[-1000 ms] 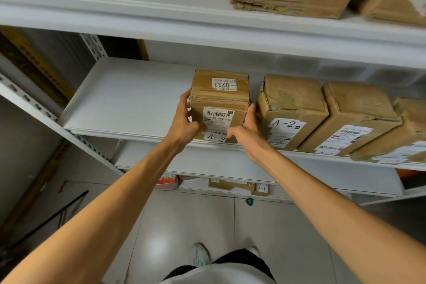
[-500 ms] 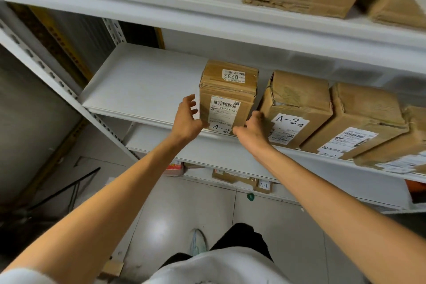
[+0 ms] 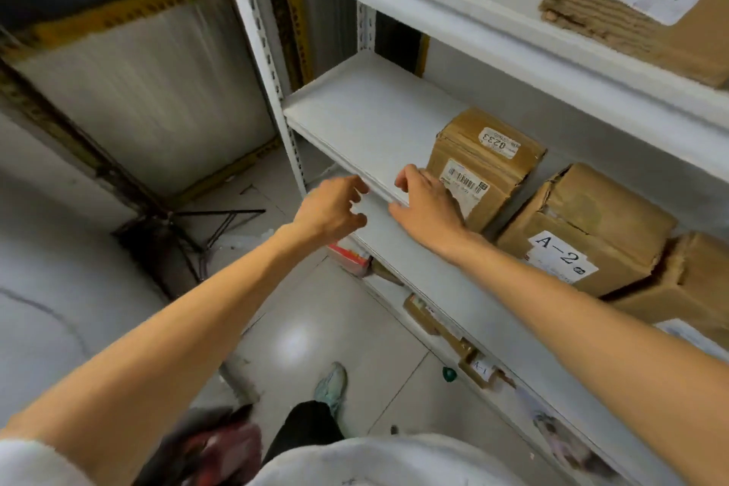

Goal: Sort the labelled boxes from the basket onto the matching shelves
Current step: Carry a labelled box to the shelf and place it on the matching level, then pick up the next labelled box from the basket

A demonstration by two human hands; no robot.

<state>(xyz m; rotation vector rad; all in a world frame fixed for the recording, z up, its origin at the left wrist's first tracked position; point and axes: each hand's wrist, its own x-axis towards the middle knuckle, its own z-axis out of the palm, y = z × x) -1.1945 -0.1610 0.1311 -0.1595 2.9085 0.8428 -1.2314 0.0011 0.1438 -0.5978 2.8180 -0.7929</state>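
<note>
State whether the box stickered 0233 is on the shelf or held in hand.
On the shelf: the box sits on it; left hand apart, right hand open before it, touch cannot tell.

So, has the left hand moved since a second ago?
Yes. The left hand has let go of the box and drawn back leftward, now in front of the shelf edge, holding nothing.

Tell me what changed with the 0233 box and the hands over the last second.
Both hands let go of the 0233 box, which they gripped by its sides a second ago. The left hand drew back past the shelf edge, holding nothing; the right hand slid off to the box's front lower corner, fingers loose. The box stayed on the shelf, left of the A-2 box.
</note>
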